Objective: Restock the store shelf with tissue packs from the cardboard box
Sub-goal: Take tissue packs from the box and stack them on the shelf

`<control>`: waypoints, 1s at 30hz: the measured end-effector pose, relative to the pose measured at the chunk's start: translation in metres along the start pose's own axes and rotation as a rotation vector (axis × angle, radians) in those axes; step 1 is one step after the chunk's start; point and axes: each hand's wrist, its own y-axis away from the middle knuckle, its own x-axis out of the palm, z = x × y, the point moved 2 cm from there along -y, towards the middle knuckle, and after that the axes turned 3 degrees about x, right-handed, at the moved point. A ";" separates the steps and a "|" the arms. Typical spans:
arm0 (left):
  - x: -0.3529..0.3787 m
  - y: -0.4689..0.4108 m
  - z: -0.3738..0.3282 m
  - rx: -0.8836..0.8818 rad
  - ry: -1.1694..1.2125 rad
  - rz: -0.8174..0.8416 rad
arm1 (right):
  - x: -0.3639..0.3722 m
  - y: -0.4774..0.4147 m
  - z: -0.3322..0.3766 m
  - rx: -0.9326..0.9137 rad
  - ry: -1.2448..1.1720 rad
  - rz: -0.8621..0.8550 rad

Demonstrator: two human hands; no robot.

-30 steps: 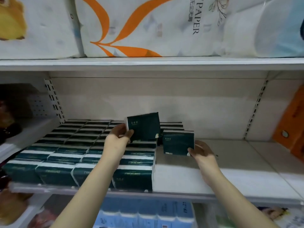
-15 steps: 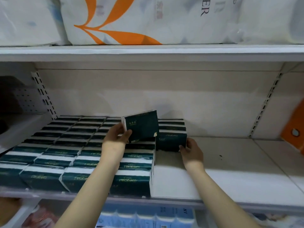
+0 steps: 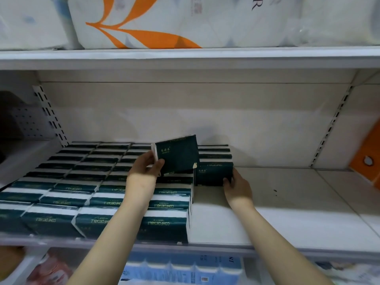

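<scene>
My left grip (image 3: 144, 171) pinches a tilted tissue pack (image 3: 178, 155) above the stocked rows (image 3: 92, 194); my right grip (image 3: 238, 188) seems curled round the corner of a second pack (image 3: 213, 173), standing on the shelf (image 3: 287, 202) beside them.

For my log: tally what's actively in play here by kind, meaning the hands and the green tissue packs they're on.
Hands: 2, the left hand and the right hand.
Green tissue packs in hand: 2, the lifted pack gripped by the left, and the shelf pack held at its right end by the right.
Total: 4.
</scene>
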 end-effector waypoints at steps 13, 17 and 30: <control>-0.001 0.004 -0.004 -0.012 0.009 0.005 | -0.015 0.007 0.010 0.115 -0.170 0.211; -0.002 0.006 -0.008 -0.009 0.047 0.002 | -0.029 0.019 0.024 0.040 -0.354 -0.174; -0.002 0.014 -0.014 0.018 0.171 -0.001 | -0.014 0.037 0.105 -0.018 -0.474 0.254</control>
